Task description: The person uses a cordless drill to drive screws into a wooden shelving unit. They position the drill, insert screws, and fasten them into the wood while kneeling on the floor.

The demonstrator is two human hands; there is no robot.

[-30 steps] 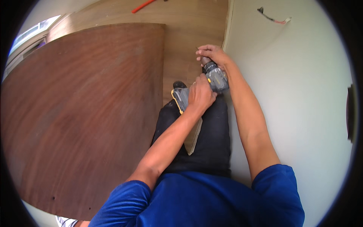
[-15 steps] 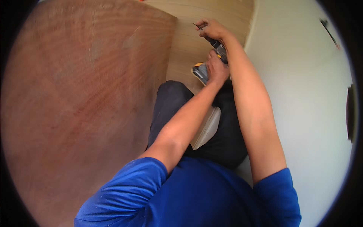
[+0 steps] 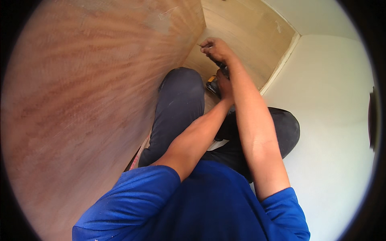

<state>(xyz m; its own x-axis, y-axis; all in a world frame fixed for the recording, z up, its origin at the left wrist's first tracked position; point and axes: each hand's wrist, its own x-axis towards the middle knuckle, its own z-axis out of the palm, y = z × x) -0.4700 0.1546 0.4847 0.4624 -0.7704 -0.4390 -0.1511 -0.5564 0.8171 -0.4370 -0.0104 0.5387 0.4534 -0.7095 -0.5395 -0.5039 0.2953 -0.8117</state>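
Observation:
My left hand (image 3: 225, 83) is wrapped round the grip of a yellow and black cordless drill (image 3: 211, 86). The drill's foot shows beside that hand, while my right forearm hides part of its body. At the front end, my right hand (image 3: 217, 49) is closed with its fingers pinched near the chuck. A thin, short tip (image 3: 199, 45) pokes out past those fingers toward the edge of a large brown wooden panel (image 3: 92, 88); whether it is a bit or a screw I cannot tell.
The panel stands close along my left side. A light wooden board (image 3: 249, 32) lies beyond my hands, with a pale wall (image 3: 321, 100) to my right. My bent knees (image 3: 183, 86) flank the drill. A reddish strip (image 3: 138, 154) shows by my left leg.
My view has shifted, bringing the far corner of the wall into sight. My hands and the drill appear nearer the panel's edge, and my right knee now shows spread outward.

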